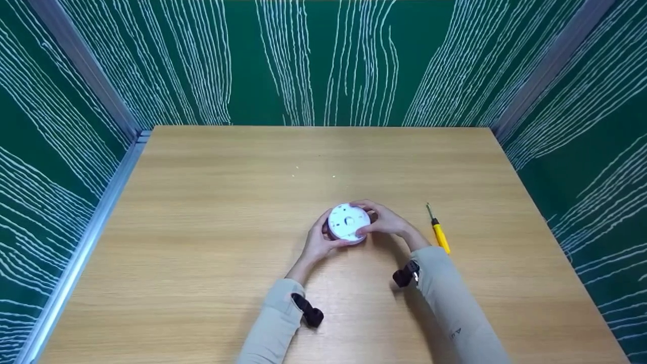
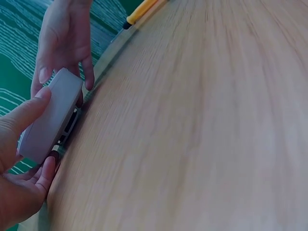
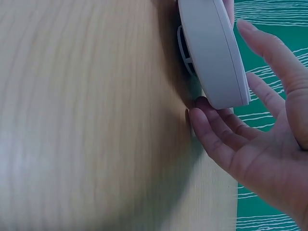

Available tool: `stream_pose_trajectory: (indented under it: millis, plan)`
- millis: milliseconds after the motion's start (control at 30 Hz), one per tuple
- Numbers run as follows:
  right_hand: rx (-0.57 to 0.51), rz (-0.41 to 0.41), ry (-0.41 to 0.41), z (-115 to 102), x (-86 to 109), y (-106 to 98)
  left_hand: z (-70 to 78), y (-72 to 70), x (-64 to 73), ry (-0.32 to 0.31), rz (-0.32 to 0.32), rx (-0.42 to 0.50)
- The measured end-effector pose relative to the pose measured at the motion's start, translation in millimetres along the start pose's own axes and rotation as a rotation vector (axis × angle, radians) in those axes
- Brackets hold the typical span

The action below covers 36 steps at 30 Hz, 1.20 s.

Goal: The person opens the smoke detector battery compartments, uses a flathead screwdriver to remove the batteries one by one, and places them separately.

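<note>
A round white smoke detector [image 1: 349,220] is held just above the wooden table, its flat face with small holes turned up. My left hand [image 1: 318,245] grips its left side, the thumb on the upper face and the fingers under the rim. The slotted underside [image 2: 67,126] shows in the left wrist view. Around the right rim my right hand [image 1: 385,220] is spread loosely. In the right wrist view its fingertips [image 3: 198,115] lie by the lower edge, and its thumb stands off the upper face.
A yellow-handled screwdriver [image 1: 438,230] lies on the table [image 1: 202,212], right of the right hand. A few tiny pale specks are scattered farther back. Green walls with white lines [image 1: 273,60] enclose the far edge and sides. Each sleeve has a black camera [image 1: 308,311] strapped on.
</note>
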State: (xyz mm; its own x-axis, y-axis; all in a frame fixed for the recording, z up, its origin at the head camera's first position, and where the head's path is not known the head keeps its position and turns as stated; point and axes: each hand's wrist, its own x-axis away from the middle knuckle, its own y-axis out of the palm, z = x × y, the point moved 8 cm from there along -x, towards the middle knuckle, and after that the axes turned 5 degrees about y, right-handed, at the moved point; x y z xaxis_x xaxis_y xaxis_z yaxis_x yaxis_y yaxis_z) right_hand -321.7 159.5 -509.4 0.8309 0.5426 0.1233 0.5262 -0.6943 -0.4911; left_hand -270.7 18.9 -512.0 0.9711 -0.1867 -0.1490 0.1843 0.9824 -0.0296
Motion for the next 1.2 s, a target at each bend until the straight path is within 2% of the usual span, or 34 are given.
stream_pose_trajectory:
  millis: [200,433,500,733,900,1200]
  plan:
    - [0.036,0.000,0.027,5,-3.7,-1,-2.5,-0.1,-1.2,0.006,0.002,-0.003]
    - [0.002,-0.024,-0.023,-28,6.5,1,-4.7,0.4,-1.8,0.042,-0.008,0.033]
    - [0.002,-0.024,-0.020,-30,7.4,1,-5.2,0.5,-1.3,0.035,-0.009,0.031]
    - [-0.008,-0.013,-0.008,-30,6.9,1,-5.6,0.8,-2.0,0.024,-0.010,0.047]
    - [-0.010,-0.004,-0.002,-26,5.1,0,-3.3,0.7,-1.6,0.027,-0.009,0.016]
    - [0.058,0.079,0.014,-2,-4.1,-2,-1.6,-0.5,-0.6,0.023,-0.001,-0.015]
